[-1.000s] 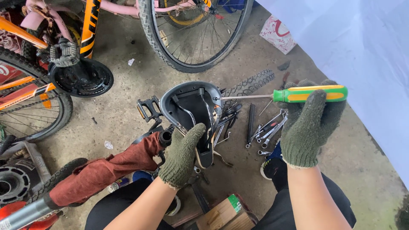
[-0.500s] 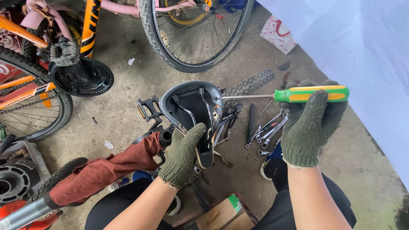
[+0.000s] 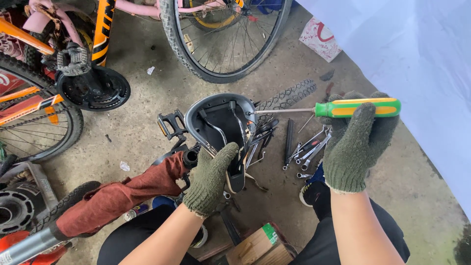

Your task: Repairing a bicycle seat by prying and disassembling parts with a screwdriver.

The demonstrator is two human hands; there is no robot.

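Note:
An upturned black bicycle saddle lies underside up in front of me, its metal rails showing. My left hand, in a green knit glove, grips the saddle's narrow near end. My right hand, gloved the same, is closed around a screwdriver with a green and yellow handle. The shaft points left and its tip touches the saddle's right rim.
Wrenches and other tools lie on the concrete right of the saddle, beside a strip of tyre tread. A bicycle wheel stands behind. An orange bike's crank and chainring are at left. A rust-red cloth wraps a tube at lower left.

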